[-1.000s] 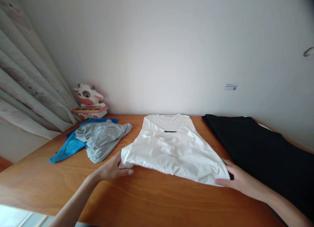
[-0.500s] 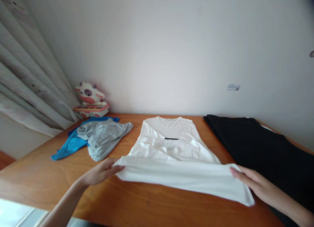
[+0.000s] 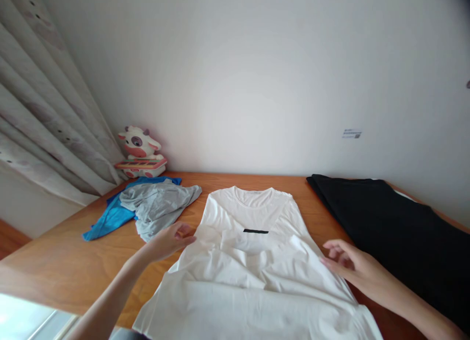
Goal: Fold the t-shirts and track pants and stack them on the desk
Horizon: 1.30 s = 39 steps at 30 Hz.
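Observation:
A white T-shirt (image 3: 253,261) lies spread on the wooden table, its neckline toward the wall and its hem at the near edge of the view. A short black bar is on its chest, and wrinkles cross its middle. My left hand (image 3: 171,241) is at the shirt's left side with curled, parted fingers and nothing held. Beside the right side is my right hand (image 3: 345,261), fingers apart and loosely bent, the thumb close to the fabric. Whether either hand touches the cloth, I cannot tell.
On the left of the table (image 3: 55,252) lie a crumpled grey garment (image 3: 157,205) and a blue garment (image 3: 110,220). Behind them, a toy cow with a keyboard (image 3: 141,154) stands against the wall. Black folded cloth (image 3: 396,222) covers the right side. A curtain (image 3: 47,109) hangs at left.
Both hands have let go of the shirt's hem and moved up along its sides. The hem has dropped toward me, and the shirt now lies longer and nearer.

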{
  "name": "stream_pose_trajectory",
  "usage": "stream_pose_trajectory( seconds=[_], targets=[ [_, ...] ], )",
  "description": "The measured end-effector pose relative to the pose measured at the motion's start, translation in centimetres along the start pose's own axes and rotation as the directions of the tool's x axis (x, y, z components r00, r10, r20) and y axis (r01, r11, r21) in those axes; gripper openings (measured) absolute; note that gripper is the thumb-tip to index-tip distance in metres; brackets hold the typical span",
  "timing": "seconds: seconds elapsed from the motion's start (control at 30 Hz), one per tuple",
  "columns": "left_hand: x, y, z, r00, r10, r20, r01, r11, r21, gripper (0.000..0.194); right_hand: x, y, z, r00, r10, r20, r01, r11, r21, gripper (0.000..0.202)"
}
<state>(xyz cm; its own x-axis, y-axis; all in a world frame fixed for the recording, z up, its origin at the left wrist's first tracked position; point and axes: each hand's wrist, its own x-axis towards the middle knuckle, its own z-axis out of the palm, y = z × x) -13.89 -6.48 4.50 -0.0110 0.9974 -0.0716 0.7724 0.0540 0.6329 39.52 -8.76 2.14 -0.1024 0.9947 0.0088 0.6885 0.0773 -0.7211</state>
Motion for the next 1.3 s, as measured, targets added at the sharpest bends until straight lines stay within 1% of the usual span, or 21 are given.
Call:
stream_pose_trajectory(
  seconds=[0.03, 0.1, 0.2, 0.27, 0.37, 0.47, 0.53, 0.6, 0.67, 0.77, 0.83, 0.93, 1.0, 1.03, 1.1, 1.17, 1.2, 1.23, 1.3],
  targets=[
    [0.6, 0.1, 0.6, 1.000, 0.010, 0.007, -0.009, 1.000, -0.025, 0.062, 0.6, 0.0, 0.6, 0.999, -0.035, -0.036, 0.034, 0.999, -0.022, 0.057],
    [1.4, 0.2, 1.4, 0.996, 0.032, 0.080, -0.030, 0.999, -0.027, 0.069, 1.6, 0.0, 1.7, 0.994, -0.086, -0.062, 0.082, 0.995, -0.061, 0.062],
    [1.9, 0.7, 1.6, 0.985, 0.096, 0.146, -0.099, 0.995, 0.015, 0.063, 3.0, -0.1, 2.3, 0.987, -0.153, -0.040, 0.149, 0.984, -0.094, 0.062],
    [1.9, 1.1, 1.4, 0.969, 0.192, 0.157, -0.203, 0.977, 0.057, 0.055, 4.0, -0.3, 2.2, 0.983, -0.184, 0.016, 0.184, 0.978, -0.094, 0.059],
    [1.7, 1.9, 0.9, 0.917, 0.343, 0.202, -0.378, 0.910, 0.172, 0.042, 5.2, -0.7, 1.6, 0.969, -0.208, 0.133, 0.218, 0.974, -0.062, 0.048],
    [1.8, 2.5, 0.5, 0.857, 0.435, 0.275, -0.499, 0.834, 0.236, 0.025, 5.9, -1.1, 1.0, 0.954, -0.211, 0.213, 0.226, 0.973, -0.050, 0.042],
    [2.1, 2.6, 0.3, 0.834, 0.466, 0.295, -0.538, 0.806, 0.249, 0.019, 6.1, -1.1, 0.7, 0.947, -0.200, 0.253, 0.228, 0.970, -0.087, 0.032],
    [2.4, 2.7, 0.4, 0.833, 0.465, 0.301, -0.541, 0.800, 0.260, 0.021, 6.2, -1.1, 0.5, 0.940, -0.203, 0.274, 0.244, 0.962, -0.124, 0.024],
    [2.7, 2.7, 0.6, 0.841, 0.449, 0.301, -0.526, 0.809, 0.263, 0.024, 6.2, -0.9, 0.5, 0.942, -0.211, 0.261, 0.255, 0.956, -0.146, 0.021],
    [3.2, 2.7, 1.0, 0.867, 0.419, 0.269, -0.484, 0.838, 0.253, 0.031, 6.2, -0.6, 0.7, 0.956, -0.188, 0.225, 0.227, 0.959, -0.167, 0.025],
    [3.5, 2.4, 1.1, 0.888, 0.401, 0.226, -0.448, 0.866, 0.224, 0.031, 6.2, -0.3, 0.8, 0.963, -0.165, 0.215, 0.198, 0.970, -0.144, 0.030],
    [3.8, 1.5, 1.4, 0.900, 0.390, 0.195, -0.419, 0.897, 0.139, 0.024, 6.0, 0.2, 0.8, 0.967, -0.140, 0.213, 0.152, 0.988, -0.040, 0.038],
    [3.8, 0.6, 1.8, 0.902, 0.401, 0.160, -0.417, 0.905, 0.082, 0.020, 5.8, 0.8, 0.9, 0.976, -0.121, 0.183, 0.112, 0.992, 0.060, 0.041],
    [3.8, 0.2, 2.2, 0.906, 0.408, 0.113, -0.416, 0.907, 0.061, 0.018, 5.7, 1.0, 1.0, 0.983, -0.112, 0.148, 0.095, 0.989, 0.116, 0.043],
    [3.7, -0.5, 3.0, 0.911, 0.413, -0.007, -0.412, 0.911, 0.029, 0.018, 5.5, 1.5, 1.3, 0.995, -0.092, 0.034, 0.083, 0.972, 0.220, 0.046],
    [3.5, -0.9, 3.7, 0.912, 0.391, -0.120, -0.394, 0.919, 0.000, 0.019, 5.3, 1.8, 1.7, 0.994, -0.082, -0.070, 0.099, 0.954, 0.282, 0.050],
    [3.4, -0.9, 4.0, 0.915, 0.375, -0.150, -0.382, 0.924, -0.021, 0.020, 5.2, 1.9, 1.9, 0.991, -0.085, -0.100, 0.111, 0.949, 0.295, 0.050],
    [3.3, -0.9, 4.1, 0.920, 0.360, -0.155, -0.371, 0.928, -0.045, 0.023, 5.1, 1.9, 2.0, 0.989, -0.090, -0.114, 0.121, 0.945, 0.303, 0.050],
    [3.0, -0.6, 4.0, 0.932, 0.340, -0.125, -0.353, 0.931, -0.095, 0.029, 4.8, 2.0, 2.1, 0.989, -0.097, -0.113, 0.129, 0.938, 0.322, 0.049]
  ],
)
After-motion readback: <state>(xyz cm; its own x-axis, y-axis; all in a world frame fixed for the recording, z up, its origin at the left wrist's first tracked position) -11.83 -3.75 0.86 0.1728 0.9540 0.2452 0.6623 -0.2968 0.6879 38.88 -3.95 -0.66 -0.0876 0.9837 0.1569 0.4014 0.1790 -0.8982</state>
